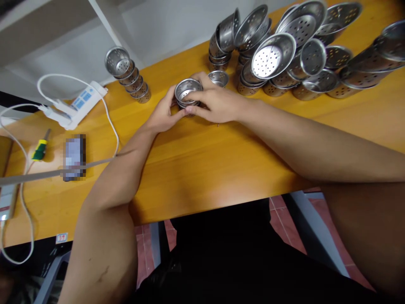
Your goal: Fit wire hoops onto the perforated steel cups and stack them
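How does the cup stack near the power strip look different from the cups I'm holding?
The cup stack near the power strip is untouched; the held cups are between your left hand and right hand. The cup stack looks taller, showing more rims; the held cups form a shorter group. Both are shiny, perforated metal.

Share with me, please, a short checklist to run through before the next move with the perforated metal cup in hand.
1. Grip of left hand and right hand on the perforated metal cup: ok.
2. Its mouth facing up: ok.
3. Right fingers clear of its mouth: not ok, one reaches inside.
4. Right hand clear of the small cup beyond it: cannot tell, they overlap in view.
5. Screwdriver apart from both hands: ok.
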A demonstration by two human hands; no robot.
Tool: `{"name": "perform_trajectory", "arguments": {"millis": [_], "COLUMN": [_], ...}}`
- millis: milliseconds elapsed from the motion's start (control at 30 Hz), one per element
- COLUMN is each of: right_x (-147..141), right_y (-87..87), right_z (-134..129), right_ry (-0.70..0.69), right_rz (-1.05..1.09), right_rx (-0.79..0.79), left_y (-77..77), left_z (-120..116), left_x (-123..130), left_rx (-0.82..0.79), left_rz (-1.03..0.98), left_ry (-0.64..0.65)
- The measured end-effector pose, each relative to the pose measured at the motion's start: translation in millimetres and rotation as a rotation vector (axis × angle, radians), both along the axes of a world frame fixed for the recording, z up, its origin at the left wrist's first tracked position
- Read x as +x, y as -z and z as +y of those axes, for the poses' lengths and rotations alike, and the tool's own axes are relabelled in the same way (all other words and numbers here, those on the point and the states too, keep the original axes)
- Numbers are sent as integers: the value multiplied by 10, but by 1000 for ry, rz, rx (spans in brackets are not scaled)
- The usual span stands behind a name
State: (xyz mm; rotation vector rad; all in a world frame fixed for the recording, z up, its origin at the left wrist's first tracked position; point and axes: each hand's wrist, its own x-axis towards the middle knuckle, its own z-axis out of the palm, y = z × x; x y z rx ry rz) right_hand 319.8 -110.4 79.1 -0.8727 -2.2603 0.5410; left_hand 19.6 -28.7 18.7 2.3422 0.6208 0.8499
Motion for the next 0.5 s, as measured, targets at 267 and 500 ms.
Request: {"name": "perform_trajectory", "arguments": {"millis": [267, 500], "right_x": [301, 1026], "right_y": [-576, -1283], "right_z": [-61, -187], "right_ry": [12, 433], "right_rz": [-39, -370], "right_rx": [73, 149], "left_y": [130, 150], "left_z": [128, 185], "left_x": [-42, -134], "left_rx": [26, 37], "left_rz": [-4, -6], "left_ry": [-65, -113]}}
